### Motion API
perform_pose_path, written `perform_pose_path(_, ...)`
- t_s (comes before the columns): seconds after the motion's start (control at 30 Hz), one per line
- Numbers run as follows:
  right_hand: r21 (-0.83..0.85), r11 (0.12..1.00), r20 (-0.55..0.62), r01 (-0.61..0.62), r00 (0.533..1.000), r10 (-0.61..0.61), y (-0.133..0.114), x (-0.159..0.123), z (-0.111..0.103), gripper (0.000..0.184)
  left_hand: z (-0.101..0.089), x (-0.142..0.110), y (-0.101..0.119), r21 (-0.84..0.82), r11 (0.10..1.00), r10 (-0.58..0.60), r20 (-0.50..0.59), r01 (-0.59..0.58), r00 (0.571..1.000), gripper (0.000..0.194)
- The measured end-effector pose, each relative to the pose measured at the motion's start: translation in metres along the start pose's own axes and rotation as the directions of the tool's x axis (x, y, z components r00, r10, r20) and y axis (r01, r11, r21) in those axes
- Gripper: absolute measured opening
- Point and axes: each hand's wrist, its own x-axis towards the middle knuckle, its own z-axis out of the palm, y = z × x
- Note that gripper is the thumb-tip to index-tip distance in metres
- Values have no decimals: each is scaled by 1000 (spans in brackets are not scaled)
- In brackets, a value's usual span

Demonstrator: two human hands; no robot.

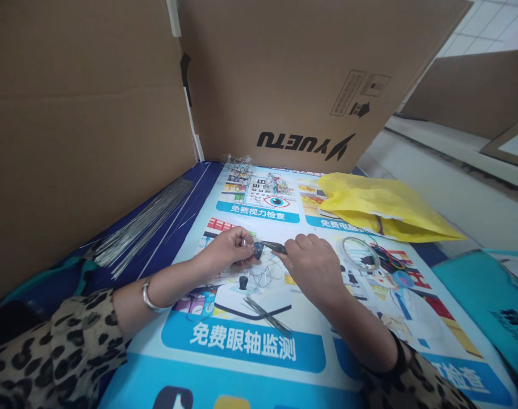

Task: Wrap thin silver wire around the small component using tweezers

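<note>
My left hand (229, 250) pinches a thin silvery wire (244, 243) between thumb and fingers; its exact shape is too small to make out. From the right, my right hand (314, 270) is wrapped round a pair of pliers (274, 247), whose narrow dark jaws point left and reach the wire by my left fingertips. The pliers' handles are hidden in the palm. Loops of thin bent wire (265, 278) lie on the printed sheet just below both hands. Nearer to me lies a small bunch of short straight wires (267, 317).
A bundle of long straight wires (146, 224) lies at left beside a cardboard wall (88, 113). More bent wire pieces (276, 183) sit at the back. On the right are a wire coil (361, 254), coloured cords (391, 258), a yellow bag (382, 204) and a teal bag (476, 301).
</note>
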Motion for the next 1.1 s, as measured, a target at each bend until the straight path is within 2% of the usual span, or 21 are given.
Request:
perform_pose_path(0.2,28,999,56,-46,997,45,-3,-1,-3,29,1,0,1,60,998,13,-36,-11,999,28)
perform_pose_path(0.63,30,996,144,-78,987,73,-2,0,-4,31,0,1,-2,-2,1000,11,-38,-11,999,28)
perform_pose_path(1.1,32,997,104,-68,992,64,1,-2,1,33,1,1,-1,27,999,36,-56,-34,998,20)
